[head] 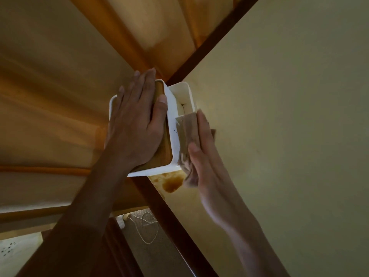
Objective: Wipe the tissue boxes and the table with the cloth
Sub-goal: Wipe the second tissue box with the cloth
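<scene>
A white tissue box [172, 124] with a wooden lid stands at the left edge of the pale table [279, 116]. My left hand [137, 120] lies flat on the lid with fingers straight, thumb at the lid's right edge. My right hand [201, 148] presses a folded beige cloth [187, 140] against the box's right side wall, fingers straight. A second white box or compartment [182, 94] with an open top sits just behind the cloth. A brown spill [172, 183] spreads on the table at the near corner of the box.
The table's dark wooden edge [169, 216] runs diagonally from the near middle to the far right. Orange-tan curtain fabric [60, 96] hangs left of it. A white cord [147, 226] lies on the floor below.
</scene>
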Tool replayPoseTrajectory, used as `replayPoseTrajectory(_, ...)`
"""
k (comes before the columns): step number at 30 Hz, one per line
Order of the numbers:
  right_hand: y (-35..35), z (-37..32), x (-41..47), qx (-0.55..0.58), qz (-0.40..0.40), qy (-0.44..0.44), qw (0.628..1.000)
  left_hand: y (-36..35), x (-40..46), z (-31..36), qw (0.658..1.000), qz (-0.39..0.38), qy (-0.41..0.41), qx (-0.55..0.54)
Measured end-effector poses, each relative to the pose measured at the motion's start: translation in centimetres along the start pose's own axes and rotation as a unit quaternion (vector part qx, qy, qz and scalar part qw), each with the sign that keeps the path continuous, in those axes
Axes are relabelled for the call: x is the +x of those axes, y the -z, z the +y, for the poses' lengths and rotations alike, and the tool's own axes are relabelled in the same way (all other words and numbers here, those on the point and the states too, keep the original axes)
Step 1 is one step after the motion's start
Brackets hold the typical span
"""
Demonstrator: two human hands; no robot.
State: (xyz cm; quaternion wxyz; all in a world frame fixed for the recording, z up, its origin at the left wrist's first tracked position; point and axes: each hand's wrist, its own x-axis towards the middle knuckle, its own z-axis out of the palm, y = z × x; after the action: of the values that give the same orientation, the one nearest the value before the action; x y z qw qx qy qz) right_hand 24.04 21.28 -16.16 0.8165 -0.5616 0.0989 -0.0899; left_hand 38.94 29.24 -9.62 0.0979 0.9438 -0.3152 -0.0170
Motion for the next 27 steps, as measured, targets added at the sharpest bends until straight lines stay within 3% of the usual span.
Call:
replayPoseTrajectory(4,-1.1,0.1,-1.7,0.023,0.036,0.003,0.999,-0.1,-0.1,0.1,1.000,0.000,0.004,-0.005)
replayPoseTrajectory(8,-0.1,0.4,1.9,-0.028,0.064,-0.017,0.997,0.0,0.0,0.0,1.000,0.002,0.005,-0.012)
replayPoseTrajectory(17,2.2,-3.3,11.7,-0.122,0.038,-0.052,0.990,-0.1,0.1,-0.2,1.000,-0.002,-0.001,-0.009)
replayPoseTrajectory(24,1.6,-0.9,6.8,-0.114,0.017,-0.004,0.993,0.0,0.0,0.1,1.000,0.006,0.003,-0.012)
replayPoseTrajectory(27,0.9,-0.2,2.4,0.008,-0.012,-0.012,1.000,0.0,0.1,0.1,1.000,0.008,0.002,-0.010)
